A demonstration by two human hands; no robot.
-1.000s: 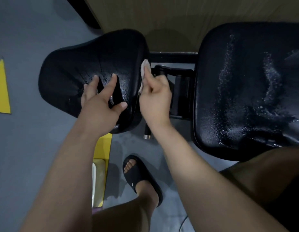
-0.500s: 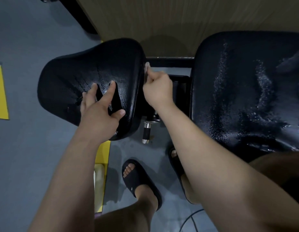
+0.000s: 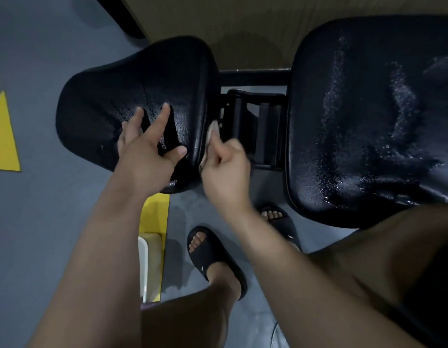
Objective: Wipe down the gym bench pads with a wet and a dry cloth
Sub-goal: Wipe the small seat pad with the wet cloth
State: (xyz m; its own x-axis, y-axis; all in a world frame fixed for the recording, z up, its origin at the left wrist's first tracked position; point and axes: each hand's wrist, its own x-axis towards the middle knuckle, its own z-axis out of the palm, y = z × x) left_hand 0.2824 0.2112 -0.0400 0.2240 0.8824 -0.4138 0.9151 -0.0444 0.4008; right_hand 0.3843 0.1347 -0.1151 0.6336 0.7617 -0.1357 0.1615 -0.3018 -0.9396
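Dim, wide-angle warped edges; wet pads glare.

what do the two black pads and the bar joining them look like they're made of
Small pad and large pad: probably vinyl or faux leather over padding, glossy with fine grain, beaded with water droplets. Connecting bar: likely black-painted metal, straight, hard-edged, dull sheen. None of these is certain from the look alone.

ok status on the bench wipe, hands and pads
Left hand spread flat on small pad. Right hand shut on light cloth, at that pad's right edge. Large pad beaded wet. Nothing in the way.
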